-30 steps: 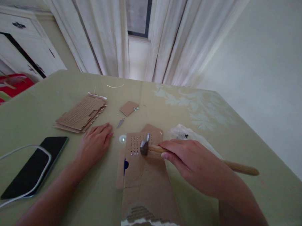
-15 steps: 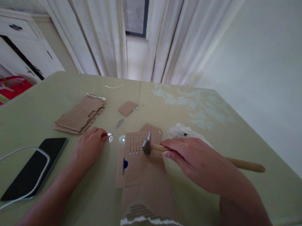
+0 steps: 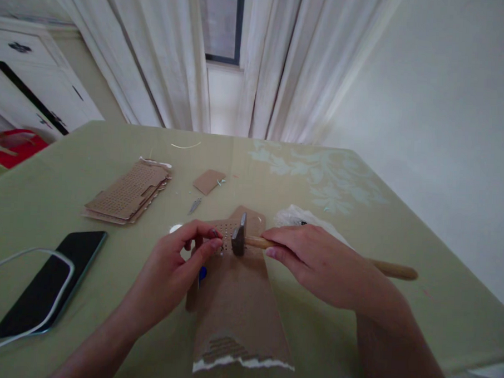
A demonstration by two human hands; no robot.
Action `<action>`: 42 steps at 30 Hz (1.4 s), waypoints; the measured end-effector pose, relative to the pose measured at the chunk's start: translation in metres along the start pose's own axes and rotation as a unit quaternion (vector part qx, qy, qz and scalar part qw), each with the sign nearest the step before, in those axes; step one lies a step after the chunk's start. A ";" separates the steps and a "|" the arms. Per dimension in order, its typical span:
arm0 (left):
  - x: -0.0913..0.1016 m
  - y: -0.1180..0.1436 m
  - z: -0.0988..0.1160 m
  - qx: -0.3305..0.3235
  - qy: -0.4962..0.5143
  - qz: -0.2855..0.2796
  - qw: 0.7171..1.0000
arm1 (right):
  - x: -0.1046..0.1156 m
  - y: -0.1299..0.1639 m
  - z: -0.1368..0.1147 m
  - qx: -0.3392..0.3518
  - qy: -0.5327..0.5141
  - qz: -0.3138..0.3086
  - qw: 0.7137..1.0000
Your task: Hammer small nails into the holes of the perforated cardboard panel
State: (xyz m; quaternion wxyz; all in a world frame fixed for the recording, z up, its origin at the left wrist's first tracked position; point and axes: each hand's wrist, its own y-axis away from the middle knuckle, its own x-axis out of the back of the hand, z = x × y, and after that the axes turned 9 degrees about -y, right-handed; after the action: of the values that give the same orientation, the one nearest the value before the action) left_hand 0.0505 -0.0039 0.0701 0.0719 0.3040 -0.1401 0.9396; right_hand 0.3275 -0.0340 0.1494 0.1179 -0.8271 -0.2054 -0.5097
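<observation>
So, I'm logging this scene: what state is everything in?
Hammer, held by its handle
Right hand, closed around the hammer's handle
Left hand, fingertips pinched on a small unidentifiable item
Hole-punched cardboard sheet, torn at its near edge
Perforated cardboard stack, lying flat
Small cardboard piece, lying flat
Metal pins, lying loose together
Touchscreen device, screen dark
White cable, looped across the device
Clear plastic bag, crumpled
Curtains, partly open
Drawer, shut

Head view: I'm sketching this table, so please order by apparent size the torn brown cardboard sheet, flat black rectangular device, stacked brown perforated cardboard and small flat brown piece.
Largest to smallest:
1. Torn sheet
2. Black device
3. Stacked cardboard
4. Small brown piece
Nearness may enlarge the first two.
</observation>
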 end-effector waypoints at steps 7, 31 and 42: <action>-0.018 0.011 -0.009 0.004 -0.025 -0.011 1.000 | 0.003 -0.002 -0.003 -0.022 -0.038 -0.046 0.998; -0.014 0.012 -0.003 -0.131 -0.085 0.017 0.988 | 0.015 0.002 -0.013 -0.005 -0.084 0.072 0.994; -0.016 0.013 -0.003 -0.138 -0.100 0.011 0.985 | 0.009 0.006 -0.023 0.021 -0.088 0.080 0.993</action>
State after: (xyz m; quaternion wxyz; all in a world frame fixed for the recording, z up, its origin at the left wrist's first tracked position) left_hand 0.0590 -0.0156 0.0550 0.0890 0.3818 -0.2784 0.8768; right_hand 0.3161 -0.0469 0.1678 0.1566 -0.8799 -0.1589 -0.4196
